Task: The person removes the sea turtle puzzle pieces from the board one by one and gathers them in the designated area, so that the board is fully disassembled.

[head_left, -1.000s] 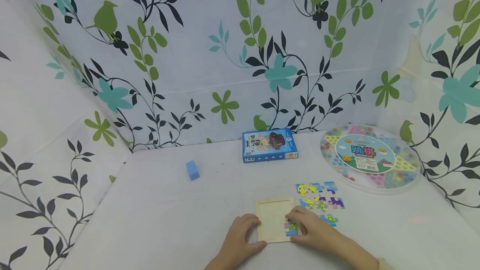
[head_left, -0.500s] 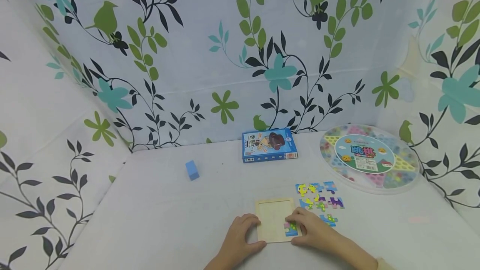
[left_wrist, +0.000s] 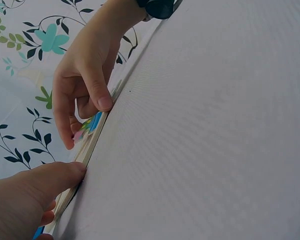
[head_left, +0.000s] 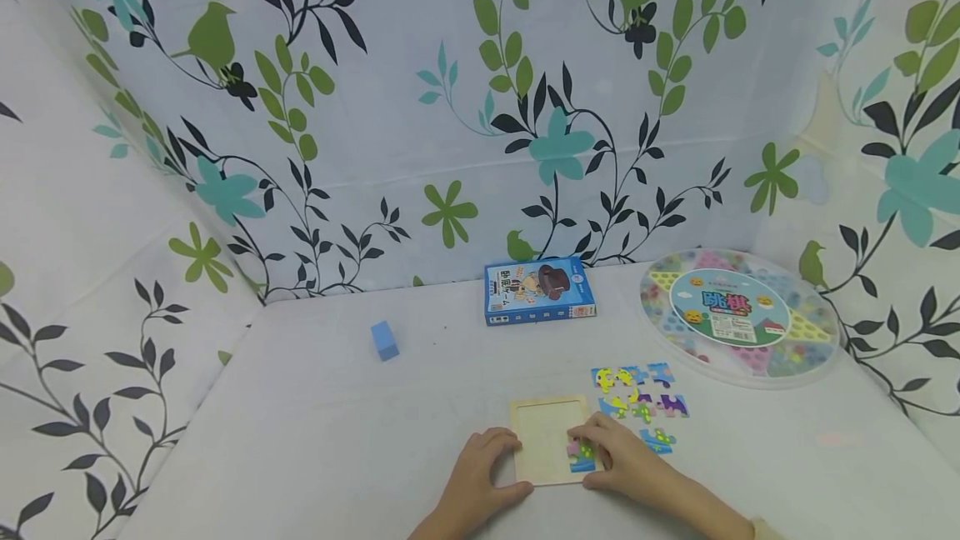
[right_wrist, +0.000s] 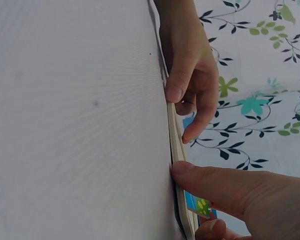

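Observation:
A shallow wooden puzzle tray (head_left: 542,450) lies on the table in front of me. My left hand (head_left: 478,473) grips its left side, thumb at the front edge and fingertips at the left rim. A blue, green and pink jigsaw piece (head_left: 582,463) lies inside the tray's lower right corner. My right hand (head_left: 626,458) curls over this piece, fingertips at its upper edge and thumb at the tray's front rim. In the right wrist view the piece (right_wrist: 197,204) looks slightly tilted behind the thumb. The right fingertips' contact with it is partly hidden.
Several loose jigsaw pieces (head_left: 641,407) lie just beyond the right hand. Farther back are a blue game box (head_left: 538,290), a round Chinese checkers set (head_left: 738,319) and a small blue block (head_left: 385,341). A patterned cloth (head_left: 450,107) hangs behind the table.
The right fingertips and the jigsaw piece in the tray have shifted very slightly to the left. My left hand and the tray stay almost still.

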The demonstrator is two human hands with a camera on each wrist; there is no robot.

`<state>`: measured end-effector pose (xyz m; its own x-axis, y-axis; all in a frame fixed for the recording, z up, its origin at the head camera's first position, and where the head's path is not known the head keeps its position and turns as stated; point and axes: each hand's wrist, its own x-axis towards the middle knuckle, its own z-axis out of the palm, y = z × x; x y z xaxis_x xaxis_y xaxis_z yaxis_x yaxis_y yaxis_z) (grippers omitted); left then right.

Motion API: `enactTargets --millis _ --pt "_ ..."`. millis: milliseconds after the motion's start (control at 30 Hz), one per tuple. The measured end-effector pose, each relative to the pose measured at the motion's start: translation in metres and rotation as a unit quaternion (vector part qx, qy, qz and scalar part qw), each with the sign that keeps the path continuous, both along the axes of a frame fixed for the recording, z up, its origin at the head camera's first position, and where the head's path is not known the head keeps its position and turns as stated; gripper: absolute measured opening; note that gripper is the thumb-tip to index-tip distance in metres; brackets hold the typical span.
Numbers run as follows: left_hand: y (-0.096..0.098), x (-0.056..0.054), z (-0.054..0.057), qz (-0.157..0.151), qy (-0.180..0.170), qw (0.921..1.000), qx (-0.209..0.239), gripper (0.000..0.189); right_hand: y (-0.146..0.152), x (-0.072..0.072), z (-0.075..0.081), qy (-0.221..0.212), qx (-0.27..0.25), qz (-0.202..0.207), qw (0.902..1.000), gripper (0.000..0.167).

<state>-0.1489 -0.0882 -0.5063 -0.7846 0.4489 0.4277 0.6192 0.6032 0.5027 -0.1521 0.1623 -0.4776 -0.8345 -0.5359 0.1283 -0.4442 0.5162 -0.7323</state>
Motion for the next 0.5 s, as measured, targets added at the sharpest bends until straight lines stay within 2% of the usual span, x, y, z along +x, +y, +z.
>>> enactTargets --millis 133,367,500 --pt "0.0001 -0.0003 0.0001 -0.004 0.011 0.9999 0.003 0.041 0.0007 -0.0002 0.0 -0.002 -0.012 0.005 0.9999 0.048" --pt "0.0004 0.0001 0.0004 -0.004 -0.001 1.0 0.001 0.041 0.0023 -0.0022 -0.0033 0.002 -0.038 0.01 0.9992 0.043" --pt "0.0001 0.0006 0.0004 -0.002 -0.003 1.0 0.0 0.042 0.004 -0.0026 -0.0024 0.018 -0.034 0.013 0.9991 0.043"
